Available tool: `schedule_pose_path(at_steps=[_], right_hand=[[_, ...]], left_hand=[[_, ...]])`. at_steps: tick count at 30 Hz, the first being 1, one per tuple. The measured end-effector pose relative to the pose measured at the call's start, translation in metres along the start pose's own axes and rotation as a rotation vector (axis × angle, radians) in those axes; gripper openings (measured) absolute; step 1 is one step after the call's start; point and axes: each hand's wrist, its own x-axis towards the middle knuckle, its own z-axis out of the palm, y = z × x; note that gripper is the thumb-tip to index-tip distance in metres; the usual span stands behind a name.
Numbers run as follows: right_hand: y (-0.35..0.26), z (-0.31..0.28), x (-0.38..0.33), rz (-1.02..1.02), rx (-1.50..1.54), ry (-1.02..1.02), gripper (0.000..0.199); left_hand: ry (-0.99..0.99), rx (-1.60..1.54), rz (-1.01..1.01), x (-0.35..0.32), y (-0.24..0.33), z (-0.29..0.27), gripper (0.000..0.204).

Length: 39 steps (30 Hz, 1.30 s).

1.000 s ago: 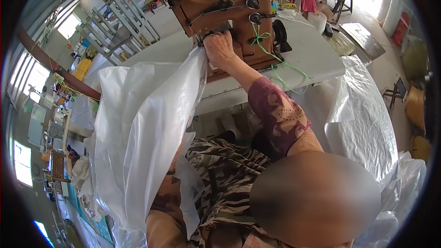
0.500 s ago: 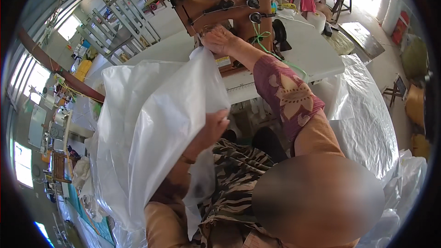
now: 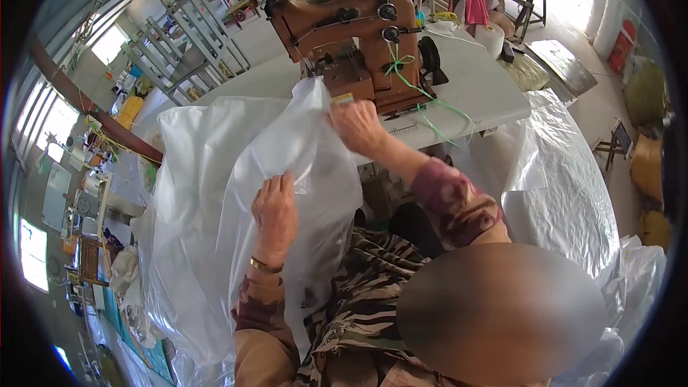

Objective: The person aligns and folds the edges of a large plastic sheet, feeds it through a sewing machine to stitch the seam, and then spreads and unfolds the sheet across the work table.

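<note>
Step in hand, as judged from the frame: a large clear plastic bag (image 3: 215, 193) is being gathered and presented to the brown sewing machine (image 3: 351, 36) that stands on the white desk (image 3: 480, 86).

To do this well, in my judgement: keep the top edge of the bag flat and taut between the two hands, with both layers aligned, and bring it square to the machine's foot. Slack film is likely to fold on itself, so the lower hand should take up the weight of the hanging part. The loose green thread (image 3: 423, 104) trailing off the machine at about 4 o'clock should stay out of the film's path.

Left hand (image 3: 274, 215): lies at about 7 o'clock of the machine, palm against the film, fingers curled and pinching a fold of the bag. It is closed on the plastic; a gold bracelet (image 3: 265, 266) sits on the wrist.

Right hand (image 3: 358, 127): raised at about 6 o'clock of the machine, just below its base and near the desk edge. Fingers are bent over the bag's upper corner and grip it; the thumb side is hidden, so how tight the grip is I cannot tell.

Location of the bag: it hangs in front of the person, from the desk edge down across the lap, at 8 o'clock of the machine. More clear plastic sheet (image 3: 566, 179) lies heaped at 4 o'clock, well apart from both hands.
</note>
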Motion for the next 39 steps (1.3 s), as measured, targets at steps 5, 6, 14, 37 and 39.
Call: schedule_pose_path(at_steps=[5,6,14,37,39], right_hand=[[-0.031,-0.001,-0.038,0.394,0.417,-0.017,0.031],[-0.035,0.000,-0.045,0.459,0.543,0.040,0.033],[-0.061,0.006,-0.092,0.466,0.636,-0.133,0.031],[-0.124,-0.064,-0.104,0.110,0.950,-0.197,0.019],[-0.126,-0.063,-0.105,0.069,0.940,-0.198,0.017]], left_hand=[[0.150,-0.244,0.192,-0.012,-0.019,0.008,0.020],[0.090,-0.358,0.212,-0.012,-0.019,0.008,0.019],[0.308,-0.161,0.053,-0.014,-0.008,-0.003,0.033],[-0.132,-1.028,-0.066,-0.032,-0.011,-0.015,0.012],[-0.127,-1.095,-0.061,-0.032,-0.012,-0.011,0.014]])
